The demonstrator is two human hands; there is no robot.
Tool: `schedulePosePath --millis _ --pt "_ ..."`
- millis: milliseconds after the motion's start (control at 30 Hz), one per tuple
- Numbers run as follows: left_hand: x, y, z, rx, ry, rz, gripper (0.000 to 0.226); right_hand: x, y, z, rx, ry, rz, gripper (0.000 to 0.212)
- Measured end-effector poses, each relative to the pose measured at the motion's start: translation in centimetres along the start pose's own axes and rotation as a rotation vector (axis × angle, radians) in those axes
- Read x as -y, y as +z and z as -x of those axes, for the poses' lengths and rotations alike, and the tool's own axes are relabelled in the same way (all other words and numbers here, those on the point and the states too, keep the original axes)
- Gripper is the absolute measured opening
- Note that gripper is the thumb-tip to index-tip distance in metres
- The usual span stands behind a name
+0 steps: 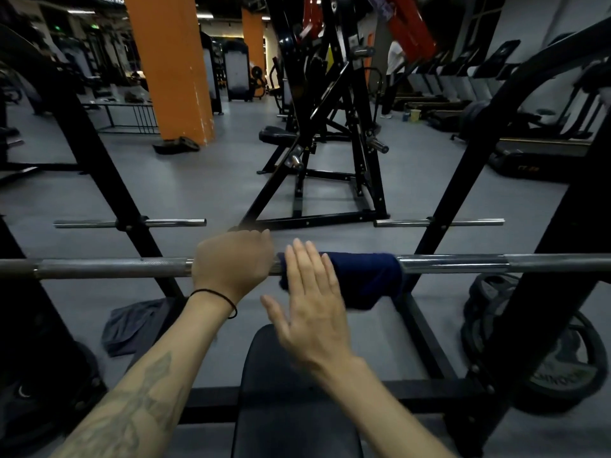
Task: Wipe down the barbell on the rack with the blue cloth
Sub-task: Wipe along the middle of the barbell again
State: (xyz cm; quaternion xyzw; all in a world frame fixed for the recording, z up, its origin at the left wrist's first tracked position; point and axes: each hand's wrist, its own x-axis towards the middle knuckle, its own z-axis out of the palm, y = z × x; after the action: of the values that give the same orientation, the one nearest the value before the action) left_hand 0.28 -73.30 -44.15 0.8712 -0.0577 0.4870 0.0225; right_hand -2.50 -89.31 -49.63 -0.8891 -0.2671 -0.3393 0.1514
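Note:
A steel barbell (112, 268) lies level across the black rack (99, 150), spanning the whole view. My left hand (233, 264) grips the bar near its middle, fingers curled over the top. Just right of it, a dark blue cloth (367, 279) is draped over the bar and hangs down on the near side. My right hand (314, 302) is flat with straight fingers, its fingertips over the cloth's left end; it is blurred and holds nothing.
A black bench pad (291, 408) sits under my arms. A grey cloth (132, 325) lies on the floor at left. Weight plates (555, 365) lean against the right upright. Chrome pegs (165, 222) stick out from the rack. A black machine (324, 127) stands beyond.

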Motion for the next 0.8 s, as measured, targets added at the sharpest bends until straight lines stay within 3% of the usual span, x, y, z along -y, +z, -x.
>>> schedulePosePath --millis 67,133,267,433,500,633,667,733,800 --pt "0.2 -0.2 0.0 0.002 0.007 0.026 0.046 -3.5 -1.4 0.3 0.051 -0.157 0.069 0.071" --pt "0.3 -0.3 -0.1 -0.007 0.013 0.060 0.044 -7.9 -3.0 1.3 0.071 -0.165 0.133 0.070" --pt "0.6 0.2 0.4 -0.013 0.138 0.097 0.047 -12.5 -5.0 3.9 -0.074 0.135 0.176 0.070" --pt "0.5 0.5 0.3 -0.020 0.262 -0.021 0.045 -6.0 -1.7 1.6 -0.261 0.551 -0.051 0.077" --pt "0.6 0.8 0.0 0.042 0.263 -0.047 0.047 -1.9 -0.3 0.2 -0.231 0.460 -0.115 0.079" --pt "0.5 0.3 -0.9 0.208 0.202 -0.047 0.056 1.9 0.8 0.1 -0.051 0.085 -0.105 0.074" --pt "0.3 0.0 -1.5 0.285 0.185 -0.037 0.057 0.6 0.3 0.1 -0.024 -0.013 -0.078 0.071" --pt "0.6 0.1 -3.4 0.621 0.086 0.048 0.057 -3.9 -1.1 0.4 0.021 -0.150 0.016 0.068" --pt "1.1 0.3 -4.6 0.998 -0.105 0.281 0.053 -8.3 -3.0 1.6 0.025 -0.106 0.087 0.066"
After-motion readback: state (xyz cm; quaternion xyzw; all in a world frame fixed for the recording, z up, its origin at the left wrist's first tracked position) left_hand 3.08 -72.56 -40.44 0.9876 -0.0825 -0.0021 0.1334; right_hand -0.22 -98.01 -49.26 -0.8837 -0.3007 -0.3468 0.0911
